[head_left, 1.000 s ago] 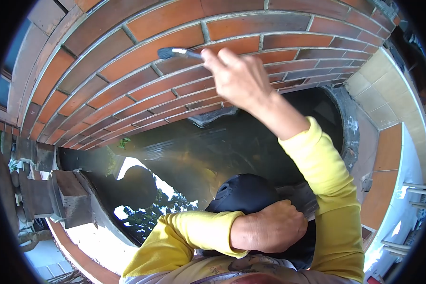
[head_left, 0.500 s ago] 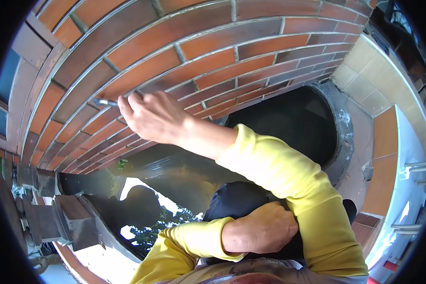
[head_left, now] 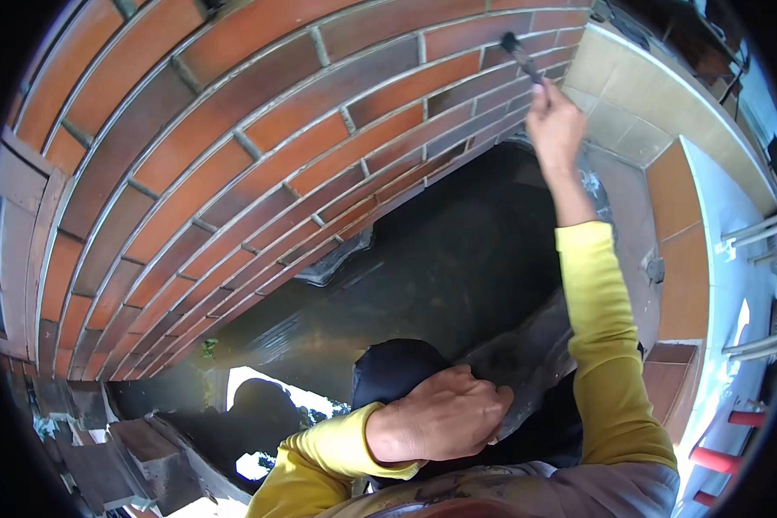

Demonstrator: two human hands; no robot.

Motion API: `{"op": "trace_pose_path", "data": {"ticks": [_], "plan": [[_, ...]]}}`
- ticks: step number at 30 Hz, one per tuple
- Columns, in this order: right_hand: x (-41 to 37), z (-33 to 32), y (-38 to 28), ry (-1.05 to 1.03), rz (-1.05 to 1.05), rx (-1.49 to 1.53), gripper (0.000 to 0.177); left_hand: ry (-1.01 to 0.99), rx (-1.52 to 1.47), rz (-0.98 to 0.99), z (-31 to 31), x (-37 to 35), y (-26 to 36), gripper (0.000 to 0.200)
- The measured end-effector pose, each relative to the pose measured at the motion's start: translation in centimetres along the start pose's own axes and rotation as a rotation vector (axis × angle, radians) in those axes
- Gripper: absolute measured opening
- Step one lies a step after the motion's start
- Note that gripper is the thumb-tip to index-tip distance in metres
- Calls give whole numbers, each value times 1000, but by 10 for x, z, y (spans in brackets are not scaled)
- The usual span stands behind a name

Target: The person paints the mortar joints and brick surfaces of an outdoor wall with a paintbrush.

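My right hand (head_left: 557, 125) is stretched out at the upper right, closed round the handle of a small dark brush (head_left: 520, 59). The brush's bristles point up and lie over the right part of the red and brown brick wall (head_left: 293, 112); whether they touch it I cannot tell. Close to my body, my left hand (head_left: 449, 414) is closed in a fist above my dark-clothed knee. What the fist holds, if anything, is hidden by its fingers. Both arms have yellow sleeves.
Dark water (head_left: 457, 233) lies below the wall, bordered by a stone edge (head_left: 634, 233) on the right. Beige tiles (head_left: 630, 86) and orange tiles (head_left: 675, 190) stand at the right. Brown blocks (head_left: 155, 457) are at the lower left. A green sprig (head_left: 209, 348) is near the wall's foot.
My right hand has swung with the brush from the left part of the wall to the upper right. My left fist has shifted slightly left. The view has turned somewhat.
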State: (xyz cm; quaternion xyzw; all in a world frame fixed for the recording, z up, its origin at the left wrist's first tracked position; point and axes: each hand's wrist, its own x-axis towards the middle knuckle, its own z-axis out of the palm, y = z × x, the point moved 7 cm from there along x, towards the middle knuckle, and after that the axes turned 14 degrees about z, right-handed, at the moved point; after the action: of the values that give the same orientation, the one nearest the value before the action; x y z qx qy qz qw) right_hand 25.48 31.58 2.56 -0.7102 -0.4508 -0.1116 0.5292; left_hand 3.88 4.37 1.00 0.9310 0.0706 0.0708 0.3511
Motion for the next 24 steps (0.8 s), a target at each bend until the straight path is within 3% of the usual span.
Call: {"op": "trace_pose_path", "data": {"ticks": [2,3,4,6,8,10,12,13,14,16,18,21,24], "plan": [[-47,14,-67,-77,-294,40,21,18,5,19,1,6,1,17],[-86,21,-113,-240,-373,-42,31,28,10,27,0,9,0,17],[-132,7,-159,-206,-569,76,39,0,7,20,1,13,-1,17],[-212,-7,-217,-405,-795,265,45,-52,2,2,2,20,-2,18],[-239,-21,-242,-388,-879,596,43,-59,0,6,0,24,0,18],[-195,-8,-231,-535,-793,548,37,-40,5,16,0,27,1,18],[-122,26,-178,-544,-588,477,26,-1,20,37,-1,29,3,19],[-82,29,-141,-428,-615,496,19,11,28,47,-2,30,5,18],[-39,33,-94,-409,-411,401,16,27,39,55,-5,31,7,18],[37,20,7,-275,-62,79,19,76,55,72,-10,35,10,18],[83,-15,95,-141,77,-167,23,121,60,98,-15,41,13,19],[70,-90,149,-113,216,-100,25,116,91,39,-21,52,6,18],[-9,-121,213,-268,401,338,31,199,102,-8,-25,60,0,18]]}}
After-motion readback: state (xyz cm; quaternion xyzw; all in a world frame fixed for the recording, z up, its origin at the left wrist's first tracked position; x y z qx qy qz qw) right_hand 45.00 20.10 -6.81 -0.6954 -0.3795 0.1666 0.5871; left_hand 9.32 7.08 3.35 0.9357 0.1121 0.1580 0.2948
